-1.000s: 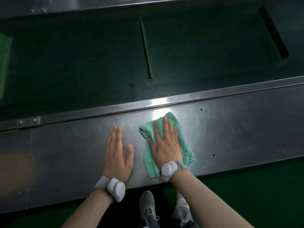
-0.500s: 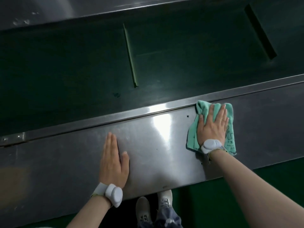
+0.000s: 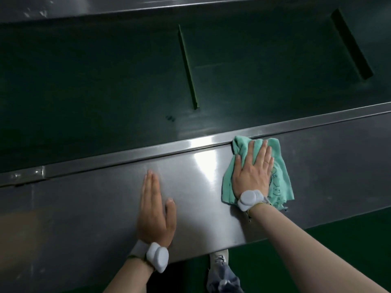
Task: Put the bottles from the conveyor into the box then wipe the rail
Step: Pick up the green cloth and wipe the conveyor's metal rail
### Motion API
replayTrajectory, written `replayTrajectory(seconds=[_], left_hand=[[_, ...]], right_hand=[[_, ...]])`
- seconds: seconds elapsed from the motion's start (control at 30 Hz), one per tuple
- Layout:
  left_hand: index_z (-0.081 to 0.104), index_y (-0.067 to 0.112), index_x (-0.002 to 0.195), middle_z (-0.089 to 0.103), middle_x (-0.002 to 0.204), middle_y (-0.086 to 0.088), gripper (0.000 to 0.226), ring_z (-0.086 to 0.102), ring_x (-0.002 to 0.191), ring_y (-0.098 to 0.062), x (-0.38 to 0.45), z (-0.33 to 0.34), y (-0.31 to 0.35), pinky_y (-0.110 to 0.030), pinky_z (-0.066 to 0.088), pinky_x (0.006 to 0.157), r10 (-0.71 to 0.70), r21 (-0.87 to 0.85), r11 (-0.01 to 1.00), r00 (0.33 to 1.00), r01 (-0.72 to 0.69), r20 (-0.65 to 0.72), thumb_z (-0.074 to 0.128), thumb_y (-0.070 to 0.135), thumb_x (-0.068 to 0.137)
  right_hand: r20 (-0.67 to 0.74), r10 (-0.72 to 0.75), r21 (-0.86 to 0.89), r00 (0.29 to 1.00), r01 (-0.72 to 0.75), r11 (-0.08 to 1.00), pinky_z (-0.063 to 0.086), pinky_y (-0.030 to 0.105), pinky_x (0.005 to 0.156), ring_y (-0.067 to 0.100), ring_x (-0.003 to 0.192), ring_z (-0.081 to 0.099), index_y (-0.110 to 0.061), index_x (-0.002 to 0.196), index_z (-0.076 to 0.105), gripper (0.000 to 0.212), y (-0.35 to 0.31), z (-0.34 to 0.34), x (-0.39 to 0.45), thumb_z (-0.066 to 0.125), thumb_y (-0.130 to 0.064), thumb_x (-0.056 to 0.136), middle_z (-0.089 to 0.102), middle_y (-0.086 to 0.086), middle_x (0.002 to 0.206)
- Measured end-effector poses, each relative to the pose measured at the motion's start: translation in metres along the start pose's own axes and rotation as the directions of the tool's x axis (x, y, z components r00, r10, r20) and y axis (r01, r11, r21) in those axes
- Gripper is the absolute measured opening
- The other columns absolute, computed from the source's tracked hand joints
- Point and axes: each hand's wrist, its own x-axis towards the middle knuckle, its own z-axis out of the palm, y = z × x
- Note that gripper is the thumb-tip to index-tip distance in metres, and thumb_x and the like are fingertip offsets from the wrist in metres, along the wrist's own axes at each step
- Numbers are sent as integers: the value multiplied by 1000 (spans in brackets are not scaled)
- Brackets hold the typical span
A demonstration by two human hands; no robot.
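A wide stainless steel rail point(image 3: 101, 208) runs across the near side of the conveyor. My right hand point(image 3: 252, 170) lies flat on a crumpled green cloth point(image 3: 279, 182), pressing it on the rail against the raised lip at the belt's edge. My left hand point(image 3: 155, 210) rests flat on the bare rail to the left, fingers together, holding nothing. Both wrists carry white bands. No bottles and no box are in view.
The dark green conveyor belt point(image 3: 105, 81) lies beyond the rail, with two upright cleats point(image 3: 188, 68) across it. A second steel rail point(image 3: 127, 3) edges the far side. Below the near rail is green floor point(image 3: 338, 240) and my shoe point(image 3: 219, 258).
My right hand has slid the cloth from beside the left hand to the right and up to the lip. In the last half second it hardly moved. My left hand has stayed put.
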Motion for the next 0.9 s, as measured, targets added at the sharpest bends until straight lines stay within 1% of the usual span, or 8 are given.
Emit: replayTrajectory(seconds=[0.07,0.23,0.4,0.5,0.63,0.77,0.83,0.9], left_hand=[[27,2,163,22,173,-10,66,21,161,-26,0,-20,-22,-46,27,127,39,10,999,999,-39,5,37,30,104],[20,7,166,16,175,-6,68,15,162,-21,3,-75,-69,-36,19,130,13,61,998,1000,-14,26,35,33,105],[18,1,165,14,175,-12,70,12,162,-24,19,-118,-121,-44,20,130,70,101,992,991,-82,117,36,35,106],[22,-2,163,17,174,-16,70,16,161,-28,26,-124,-133,-44,21,130,77,130,987,988,-94,135,38,36,107],[24,-1,163,17,173,-15,71,16,161,-28,22,-121,-140,-45,21,130,17,178,983,981,-52,192,32,42,107],[18,3,165,9,175,-11,69,8,162,-23,15,-114,-134,-38,13,131,-4,226,973,971,-52,238,32,41,109],[14,4,166,6,176,-9,68,4,163,-21,12,-111,-126,-35,9,131,-11,254,966,968,-55,252,32,41,111],[12,5,166,3,176,-7,69,1,163,-19,10,-108,-120,-32,6,130,-33,272,961,965,-41,260,34,41,111]], right_hand=[[-9,-9,-1,1000,9,1000,0,50,134,36,165,-5,-17,171,5,69,-35,11,-20,20,-50,113,-7,18,178],[-14,-64,22,998,64,998,7,54,133,38,165,-1,-15,171,9,68,-124,41,-72,24,-48,113,-3,19,178],[11,-200,38,980,199,979,2,53,134,38,164,-5,-15,171,12,68,-213,72,-130,25,-48,113,-3,18,178],[31,-283,41,959,281,959,3,54,133,39,164,-5,-15,171,14,68,-234,79,-147,26,-49,114,-2,18,178],[75,-338,37,938,336,941,4,53,133,36,165,-8,-18,171,10,69,-229,77,-148,23,-51,113,-7,16,178],[61,-403,80,913,398,914,4,51,134,36,165,-3,-17,171,15,67,-207,73,-139,31,-48,113,-1,16,178],[49,-386,74,921,382,921,3,51,134,36,165,-3,-18,171,14,67,-181,68,-130,31,-47,113,-2,16,178],[30,-329,58,944,327,943,1,49,134,35,165,-4,-20,171,10,67,-148,61,-116,25,-50,114,-5,15,178]])
